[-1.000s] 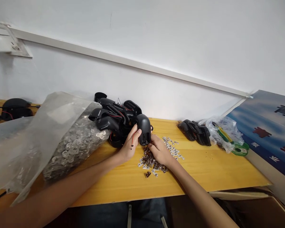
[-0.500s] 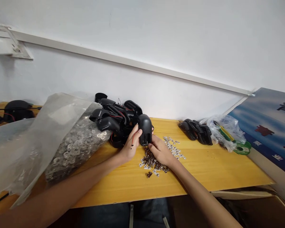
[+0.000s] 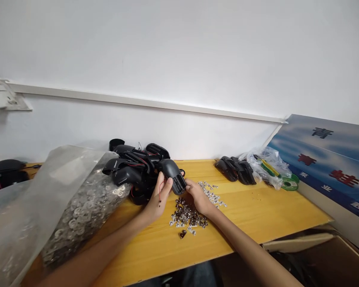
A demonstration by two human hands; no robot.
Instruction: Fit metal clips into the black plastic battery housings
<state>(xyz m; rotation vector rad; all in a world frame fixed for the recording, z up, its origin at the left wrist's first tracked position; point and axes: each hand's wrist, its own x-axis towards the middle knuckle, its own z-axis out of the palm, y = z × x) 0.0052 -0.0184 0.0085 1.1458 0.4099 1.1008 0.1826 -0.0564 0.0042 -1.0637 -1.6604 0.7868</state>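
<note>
My left hand (image 3: 157,198) grips a black plastic shell part (image 3: 174,175) with a red wire hanging by the palm, just in front of a heap of similar black parts (image 3: 134,167). My right hand (image 3: 199,197) has its fingers pinched against the ribbed lower end of that same part, and I cannot make out what they pinch. Right under both hands lies a small pile of shiny metal clips (image 3: 188,216) on the yellow wooden table (image 3: 257,215). More small silver pieces (image 3: 213,193) are scattered to the right.
A large clear bag of metal washers (image 3: 77,211) lies at the left. Two black parts (image 3: 235,169), a plastic bag with a green solder reel (image 3: 275,171) and a blue sign board (image 3: 326,159) are at the right. A cardboard box (image 3: 317,251) sits below the table's right edge.
The camera tilted up and the scene shifted down-left. The black part in my left hand has tipped from upright to slanted, with my right fingers still at its lower end.
</note>
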